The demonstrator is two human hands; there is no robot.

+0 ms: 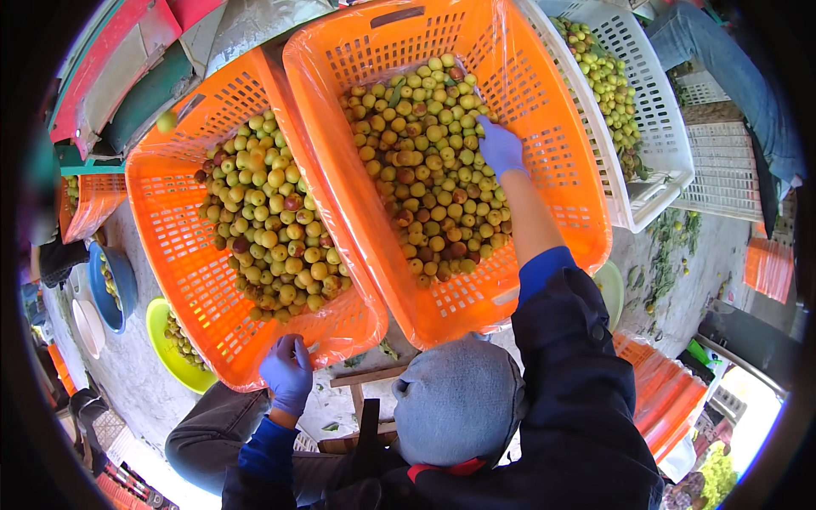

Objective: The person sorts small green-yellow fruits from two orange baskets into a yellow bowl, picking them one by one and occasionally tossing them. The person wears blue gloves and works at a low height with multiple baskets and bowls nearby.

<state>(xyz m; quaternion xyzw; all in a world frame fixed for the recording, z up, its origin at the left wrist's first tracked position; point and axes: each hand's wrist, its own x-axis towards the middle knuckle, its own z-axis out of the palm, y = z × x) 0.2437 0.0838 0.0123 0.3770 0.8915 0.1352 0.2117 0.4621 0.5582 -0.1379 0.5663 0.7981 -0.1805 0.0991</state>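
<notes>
Two orange plastic crates stand side by side before me, the left crate (183, 263) and the right crate (552, 127), both lined with clear film. Each holds a heap of small round yellow-green fruits with brown patches, like jujubes (276, 221). My right hand (501, 149), in a purple glove, reaches into the right crate at the heap's right edge, fingers bunched against the jujubes. My left hand (287, 374), gloved alike, is curled at the left crate's near edge; what its fingers hold is hidden. A lone green jujube (167, 121) shows over the left crate's far left corner.
A white crate (671, 144) of greener fruits adjoins the right crate. To the left are a yellow-green basin (166, 336) and a blue basin (119, 289), both with fruits. Stacked orange crates (659, 391) stand at the lower right. Another person's denim-clad leg (731, 76) shows at the far right.
</notes>
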